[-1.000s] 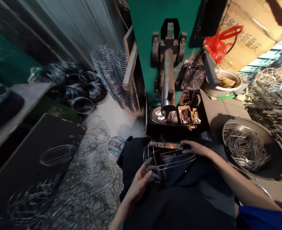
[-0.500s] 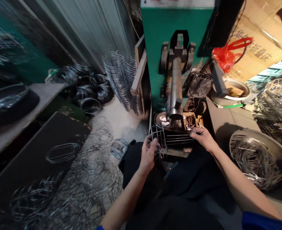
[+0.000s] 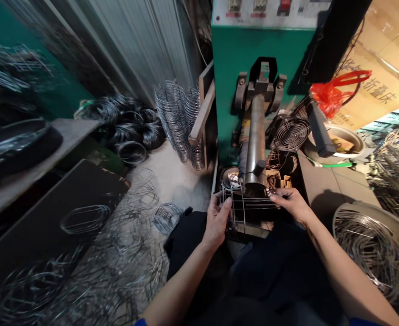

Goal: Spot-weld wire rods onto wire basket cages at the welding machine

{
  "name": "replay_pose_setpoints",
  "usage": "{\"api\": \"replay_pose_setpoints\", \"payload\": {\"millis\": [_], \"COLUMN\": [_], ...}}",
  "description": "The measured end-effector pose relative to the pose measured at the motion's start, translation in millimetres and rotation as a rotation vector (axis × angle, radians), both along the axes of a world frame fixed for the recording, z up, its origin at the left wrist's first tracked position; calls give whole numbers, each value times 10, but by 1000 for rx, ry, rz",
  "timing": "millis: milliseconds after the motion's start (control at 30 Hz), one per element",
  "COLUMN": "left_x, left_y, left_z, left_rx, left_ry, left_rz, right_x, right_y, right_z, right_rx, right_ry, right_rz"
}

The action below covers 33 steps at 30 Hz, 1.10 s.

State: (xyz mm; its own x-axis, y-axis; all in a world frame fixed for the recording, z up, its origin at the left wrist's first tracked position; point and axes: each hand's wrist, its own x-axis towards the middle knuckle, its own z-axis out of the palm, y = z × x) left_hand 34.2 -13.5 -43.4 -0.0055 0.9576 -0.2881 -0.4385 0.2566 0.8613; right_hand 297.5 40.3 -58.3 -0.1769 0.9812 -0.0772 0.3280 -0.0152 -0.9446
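Note:
My left hand point(image 3: 219, 220) is closed around the left end of a wire frame point(image 3: 244, 206), thumb on top. The frame has upright bent loops near that hand and thin straight wires running to the right. At the far end of these wires, my right hand point(image 3: 292, 204) pinches with thumb and forefinger; the exact contact is partly hidden. Both hands are just below the end of a thick metal cylinder point(image 3: 256, 140), which sticks out of a green machine point(image 3: 231, 90). The frame is in front of the cylinder's tip, and I cannot tell if they touch.
Nested wire baskets point(image 3: 175, 120) stand left of the machine. Loose wire pieces point(image 3: 118, 253) litter the floor. To the right are a basin of bent wires point(image 3: 367, 249), a pale bucket point(image 3: 353, 140) and a red plastic bag point(image 3: 335, 95). A dark board point(image 3: 50, 226) lies at left.
The view has tipped up and shifted left, showing more of the machine's switch panel. Both hands and the wire frame now appear closer beneath the cylinder's tip. Both grips look the same.

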Motion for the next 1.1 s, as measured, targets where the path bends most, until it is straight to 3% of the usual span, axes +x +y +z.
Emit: {"api": "replay_pose_setpoints", "payload": {"millis": [567,733,900,1100], "left_x": [50,-37,20,89], "left_y": [135,-17,-222,-207], "left_z": [14,-83,-182,-162], "left_rx": [-13,40,9,28], "left_ry": [-34,-57,-72,-42], "left_rz": [-44,-89,-12,88], "right_x": [52,-38,-213,-383], "right_y": [66,-155,-424,-510], "right_z": [83,70,-32,19], "right_rx": [8,250,465,496], "right_ry": [-30,-39,3,-36], "right_rz": [-35,-257,-403,-383]}}
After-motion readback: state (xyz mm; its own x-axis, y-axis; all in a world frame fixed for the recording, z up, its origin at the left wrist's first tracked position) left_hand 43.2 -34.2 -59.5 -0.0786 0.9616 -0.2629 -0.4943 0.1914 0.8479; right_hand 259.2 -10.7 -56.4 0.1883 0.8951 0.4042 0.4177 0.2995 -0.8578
